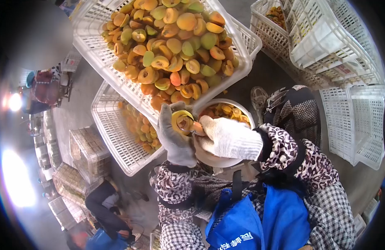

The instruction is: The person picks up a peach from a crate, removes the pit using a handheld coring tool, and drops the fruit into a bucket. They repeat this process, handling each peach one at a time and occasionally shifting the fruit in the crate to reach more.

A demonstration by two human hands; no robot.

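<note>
Cupping a fruit half in my left hand, pinching a tool in my right hand, I'm seeing fruit pieces filling a bowl beside the fruit-heaped crate

A smooth grey floor runs through the room, with white slatted plastic crates standing close together along the right side and dingier, yellowish crates grouped at the lower left. Farther off on the left, a row of pale stacked containers recedes beneath a large, glaring white patch of light and a smaller bright spot, whose haze blurs the surroundings.
</note>
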